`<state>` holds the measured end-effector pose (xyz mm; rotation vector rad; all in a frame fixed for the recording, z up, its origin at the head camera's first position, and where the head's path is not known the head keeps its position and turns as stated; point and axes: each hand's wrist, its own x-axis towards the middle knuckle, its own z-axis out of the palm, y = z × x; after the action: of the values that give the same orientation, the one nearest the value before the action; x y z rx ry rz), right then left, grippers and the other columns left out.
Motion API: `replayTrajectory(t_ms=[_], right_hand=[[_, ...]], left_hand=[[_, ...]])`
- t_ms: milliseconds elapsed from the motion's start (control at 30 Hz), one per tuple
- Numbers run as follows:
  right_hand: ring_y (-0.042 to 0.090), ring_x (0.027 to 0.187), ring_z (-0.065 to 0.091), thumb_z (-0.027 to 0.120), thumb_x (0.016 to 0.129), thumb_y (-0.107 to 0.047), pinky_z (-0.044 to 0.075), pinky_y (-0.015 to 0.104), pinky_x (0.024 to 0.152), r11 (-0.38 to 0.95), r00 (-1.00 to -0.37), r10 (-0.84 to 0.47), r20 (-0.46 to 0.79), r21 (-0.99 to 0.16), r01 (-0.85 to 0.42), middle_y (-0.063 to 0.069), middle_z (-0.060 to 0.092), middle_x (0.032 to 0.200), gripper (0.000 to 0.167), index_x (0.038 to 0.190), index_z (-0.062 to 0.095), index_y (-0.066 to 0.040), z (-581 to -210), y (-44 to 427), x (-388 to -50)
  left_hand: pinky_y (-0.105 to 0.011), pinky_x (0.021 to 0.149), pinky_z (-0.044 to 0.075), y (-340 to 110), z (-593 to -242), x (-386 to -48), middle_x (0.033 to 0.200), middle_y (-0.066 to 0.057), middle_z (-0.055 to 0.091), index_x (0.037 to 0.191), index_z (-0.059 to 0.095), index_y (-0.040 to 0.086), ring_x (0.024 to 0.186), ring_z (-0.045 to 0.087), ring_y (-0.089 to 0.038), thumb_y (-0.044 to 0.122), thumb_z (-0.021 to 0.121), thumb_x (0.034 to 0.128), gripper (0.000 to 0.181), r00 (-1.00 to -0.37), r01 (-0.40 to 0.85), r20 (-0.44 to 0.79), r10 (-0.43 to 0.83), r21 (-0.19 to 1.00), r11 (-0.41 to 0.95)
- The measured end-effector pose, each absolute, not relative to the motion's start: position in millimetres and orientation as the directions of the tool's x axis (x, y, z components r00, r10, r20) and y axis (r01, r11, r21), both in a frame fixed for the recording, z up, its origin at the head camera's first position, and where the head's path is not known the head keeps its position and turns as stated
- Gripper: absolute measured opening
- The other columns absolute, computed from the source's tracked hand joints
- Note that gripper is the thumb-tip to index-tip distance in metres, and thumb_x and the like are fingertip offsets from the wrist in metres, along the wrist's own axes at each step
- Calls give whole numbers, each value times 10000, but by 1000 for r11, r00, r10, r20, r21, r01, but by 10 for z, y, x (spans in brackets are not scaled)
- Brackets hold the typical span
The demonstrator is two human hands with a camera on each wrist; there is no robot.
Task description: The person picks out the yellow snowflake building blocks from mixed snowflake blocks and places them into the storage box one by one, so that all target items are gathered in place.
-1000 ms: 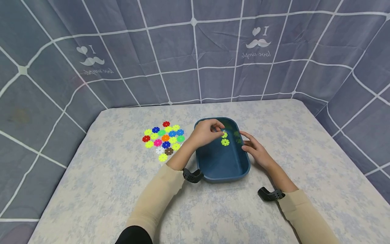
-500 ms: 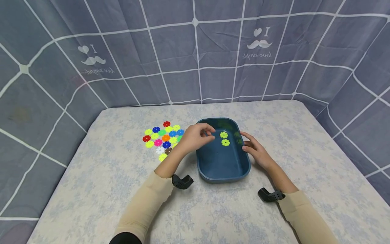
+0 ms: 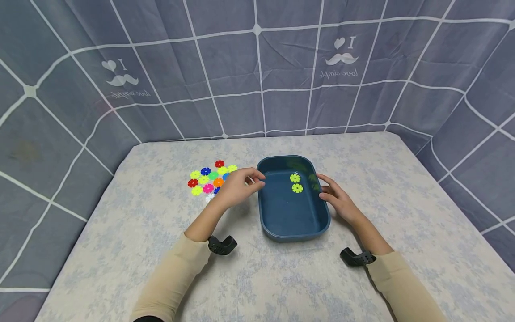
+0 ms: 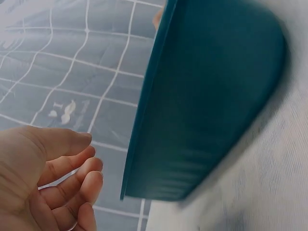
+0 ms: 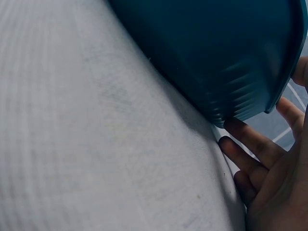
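Observation:
A dark blue-green plastic bin (image 3: 289, 217) stands on the table, with two yellow-green flower-shaped discs (image 3: 297, 188) lying on its floor. Just left of the bin, over the edge of a group of colourful flower discs (image 3: 204, 179), my left hand (image 3: 236, 188) hovers. Its fingers are loosely bent; in the left wrist view the thumb and fingertips (image 4: 91, 192) stand apart with nothing between them. My right hand (image 3: 339, 200) rests against the bin's right side, its fingers (image 5: 255, 142) touching the outer wall and its thumb near the rim. Part of the disc group is hidden by my left hand.
The discs left of the bin are red, blue, green, orange, pink, white and yellow, lying flat. The pale patterned table (image 3: 281, 277) ends at a grey-blue curtain (image 3: 225, 67) with white lines, which hangs behind and on both sides.
My left hand has moved left, from above the inside of the bin to beside its left rim near the disc group. The right hand and the bin have stayed in place.

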<state>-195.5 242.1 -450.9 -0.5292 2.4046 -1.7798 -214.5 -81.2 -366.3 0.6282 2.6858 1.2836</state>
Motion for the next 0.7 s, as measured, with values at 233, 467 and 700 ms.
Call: replayTrajectory(t_ms=[233,467,700], right_hand=[[441,1347,334,465,1026,-151,296,640,1031,256,-936,-332,117,-944,-209,247,239,1546,589,1557,214,-116,-4508,2428,-1953],[445,1349,330,466,1025,-153,294,642,1031,258,-937,-330,117,-943,-209,257,247,1539,590,1557,214,-113,-4514,2431,-1959],[440,1321,371,467,1023,-141,320,629,1019,250,-938,-327,119,-946,-207,272,341,1484,581,1553,229,-115,-4527,2424,-1968]], left_hand=[[-329,689,510,-1018,-3689,-2165,917,-30,656,1070,710,65,861,596,-229,192,661,929,196,-931,311,116,346,751,583],[-338,670,501,-1197,-3703,-2152,928,-32,652,1090,708,59,863,599,-238,201,658,934,217,-938,297,109,330,742,601],[-328,643,489,-1349,-3776,-2123,914,-37,639,1101,698,44,834,580,-232,199,664,929,234,-947,261,75,312,747,612]])
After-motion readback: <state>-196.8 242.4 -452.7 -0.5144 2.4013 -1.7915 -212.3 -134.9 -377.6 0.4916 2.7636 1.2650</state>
